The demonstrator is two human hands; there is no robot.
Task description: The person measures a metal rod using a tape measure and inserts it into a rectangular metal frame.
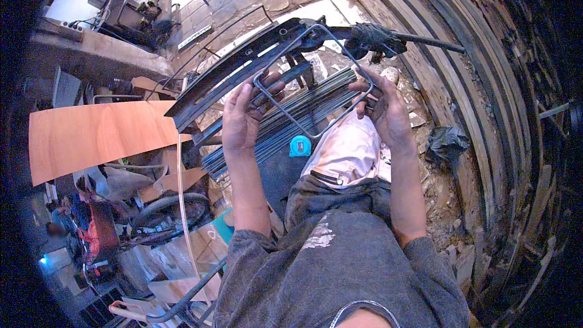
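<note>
A thin steel rod bent into a roughly square rebar stirrup (285,111) is held up in front of me, tilted so one corner points away. My left hand (245,109) grips its left corner, fingers curled round the rod. At the opposite corner, my right hand (388,109) closes on it with thumb and fingers. Beneath the stirrup lies a bundle of straight steel rods (261,141). A turquoise tape measure (300,146) rests close to my leg. Just beyond, a dark angle-iron bar (234,77) runs across, partly behind the stirrup.
A lever with a wrapped joint (376,39) sticks out to the right of the bar. Long timber planks (449,42) line the right side. An orange-brown wooden board (103,136) and a bicycle wheel (173,214) are at left. A black plastic bag (448,144) lies right of my arm.
</note>
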